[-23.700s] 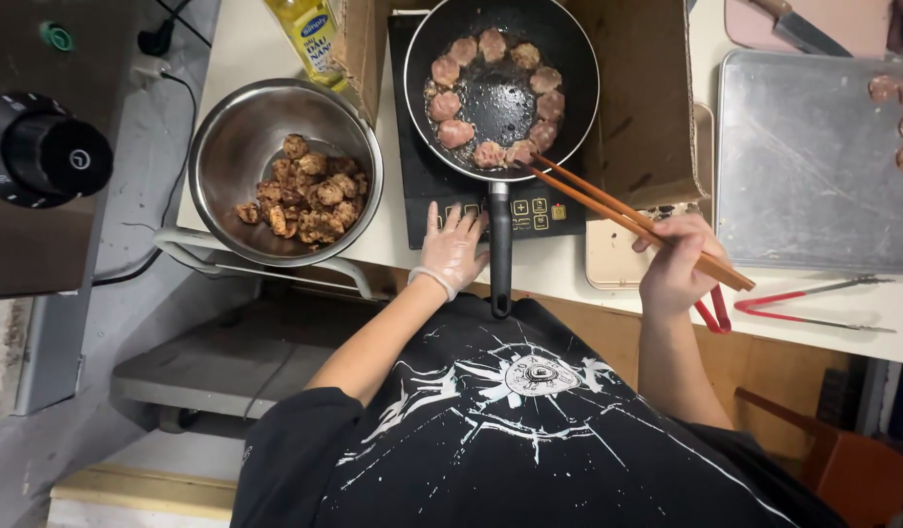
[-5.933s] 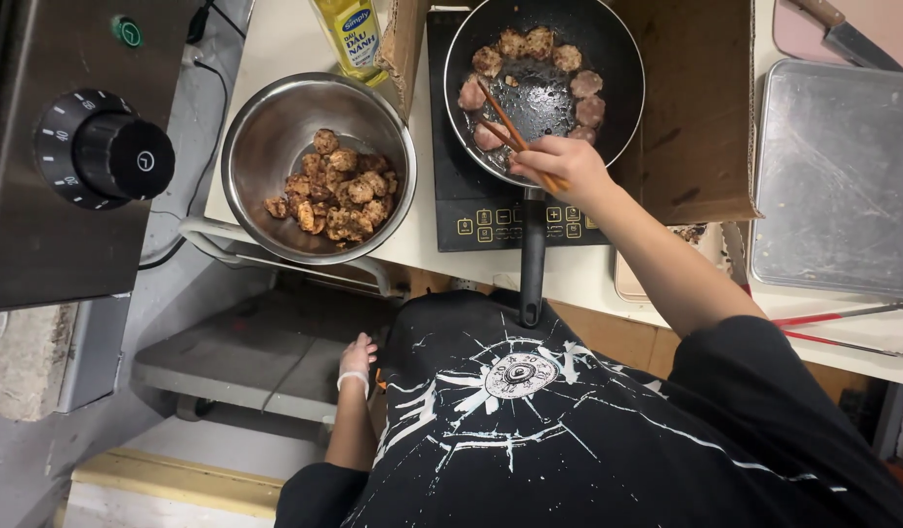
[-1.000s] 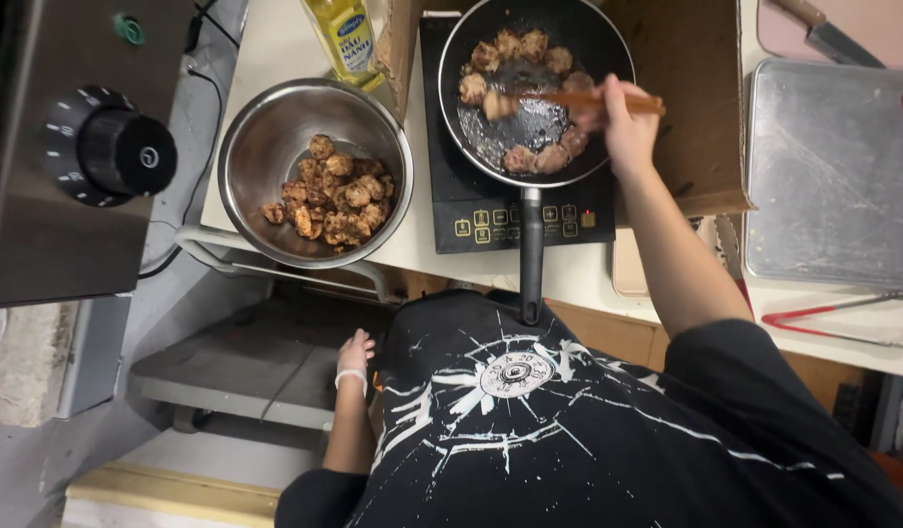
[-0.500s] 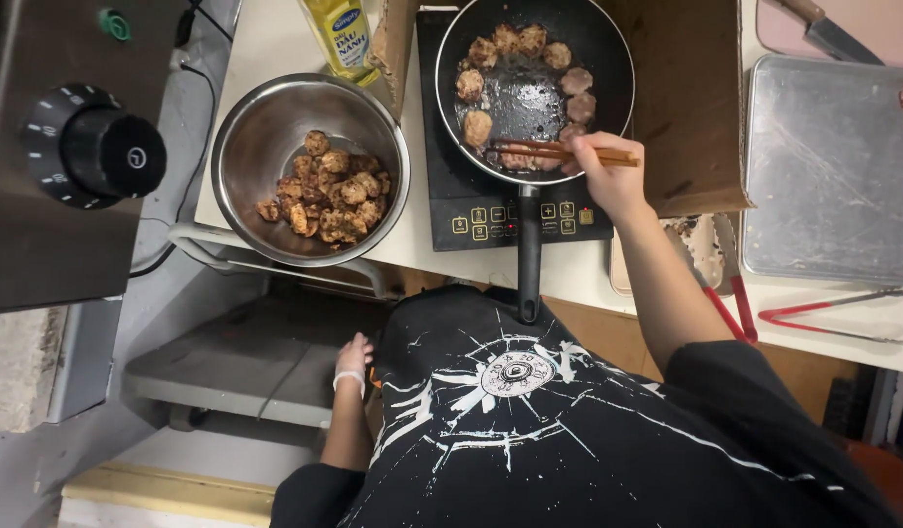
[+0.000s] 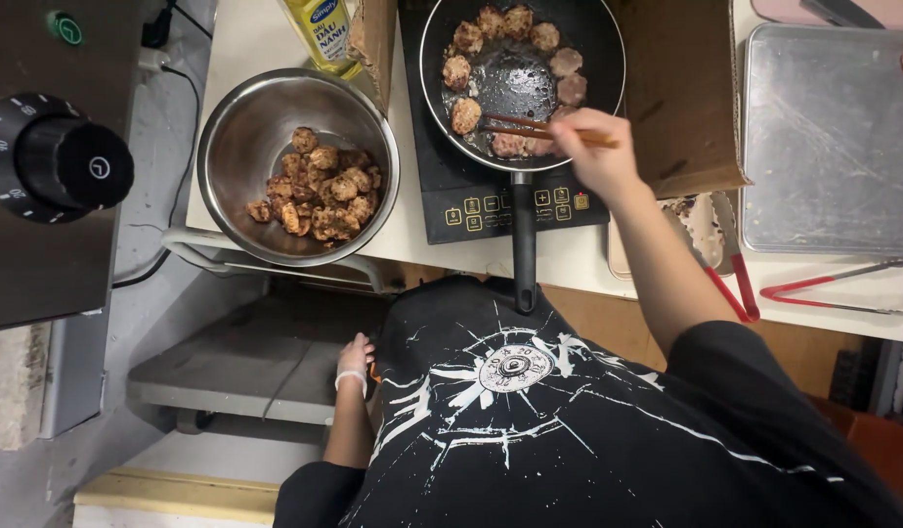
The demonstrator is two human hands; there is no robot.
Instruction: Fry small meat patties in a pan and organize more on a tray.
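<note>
- At the far left of the frame sits one big black dial [image 5: 68, 161] on a dark machine. No hand is near it.
- Next comes one round metal bowl [image 5: 297, 166] in the upper left. It holds a heap of browned meat pieces [image 5: 320, 194], too piled up to count. It looks like the spot for pieces that are cooked.
- One yellow oil bottle [image 5: 320, 29] stands just above the bowl, near the pan and easy to grab.
- Low in the frame, the left hand [image 5: 354, 360] hangs by the black shirt, away from the counter. It has a light glove on. It holds nothing, but I cannot tell if the fingers are curled.
- At top middle, one black frying pan [image 5: 522, 78] sits on a black cooktop [image 5: 510, 200]. Its long handle points down at the person. About eight meat rounds [image 5: 465, 114] lie around the edge.
- The right hand [image 5: 593, 147] is closed around one pair of wooden chopsticks [image 5: 530, 125]. Their tips rest on meat at the pan's near edge.
- One flat metal tray [image 5: 831, 147] lies at upper right, with red-handled tongs [image 5: 823, 288] below it.
</note>
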